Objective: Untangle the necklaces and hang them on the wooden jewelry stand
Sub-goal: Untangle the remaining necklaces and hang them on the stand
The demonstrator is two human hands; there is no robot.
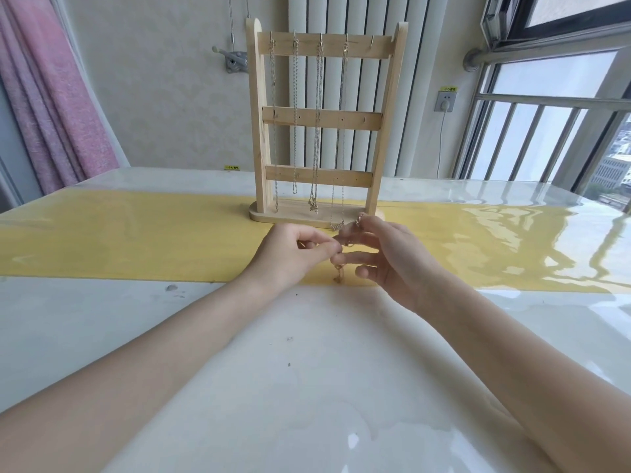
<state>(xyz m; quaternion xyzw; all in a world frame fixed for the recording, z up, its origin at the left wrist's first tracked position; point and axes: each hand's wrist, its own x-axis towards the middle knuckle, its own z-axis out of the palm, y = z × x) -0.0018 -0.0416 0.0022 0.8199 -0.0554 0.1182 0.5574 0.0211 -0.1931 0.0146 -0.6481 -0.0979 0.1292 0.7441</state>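
The wooden jewelry stand (341, 119) stands upright on the yellow runner, with several chains (318, 131) hanging from hooks on its top bar; the rightmost hook is bare. Just in front of its base, my left hand (290, 257) and my right hand (386, 264) meet over the table. Both pinch a thin necklace (338, 271) between fingertips. A short end of it dangles below my fingers toward the runner, and another bit shows above my right fingers near the stand's base.
A glossy white table (307, 370) carries a yellow runner (136, 244) across its middle. Behind stand a radiator, a wall socket (445, 101), a pink curtain (51, 97) at left and a barred window at right.
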